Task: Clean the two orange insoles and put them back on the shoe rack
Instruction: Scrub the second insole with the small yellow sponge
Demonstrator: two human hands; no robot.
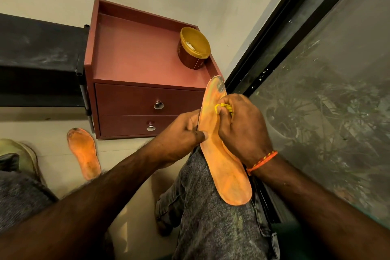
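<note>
One orange insole [223, 154] is propped on the knee, pinched by the left hand [181, 135]; a yellow cloth [222, 108] is clenched in the right hand [242, 126]. At nine o'clock, the other insole [84, 153] lies on the floor [52, 133]; at twelve, an open tub [194, 47] sits on the drawer cabinet [135, 59].

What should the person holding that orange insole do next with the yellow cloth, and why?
Probably slide the yellow cloth up toward the toe of the held insole. The right hand presses it mid-sole while the left hand steadies the edge, and a dark grey smudge shows at the tip, apparently not yet wiped.
</note>
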